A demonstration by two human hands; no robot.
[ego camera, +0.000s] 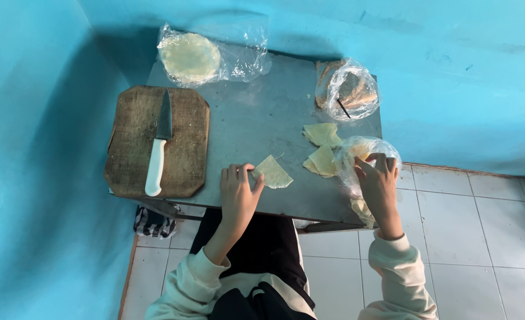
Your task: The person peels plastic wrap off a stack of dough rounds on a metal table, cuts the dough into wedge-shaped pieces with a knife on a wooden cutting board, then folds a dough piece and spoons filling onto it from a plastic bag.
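A pale yellow wedge of thin dough sheet lies near the front edge of a small metal table. My left hand pinches its near corner with thumb and fingers. My right hand grips the rim of a clear plastic bag at the table's right front corner; the bag holds something pale and partly hidden. Two more dough wedges lie beside it, one further back and one closer to the bag.
A worn wooden cutting board with a white-handled knife sits on the left. A bagged stack of round dough sheets lies at the back, another clear bag at the back right. Blue walls enclose the table; white floor tiles lie to the right.
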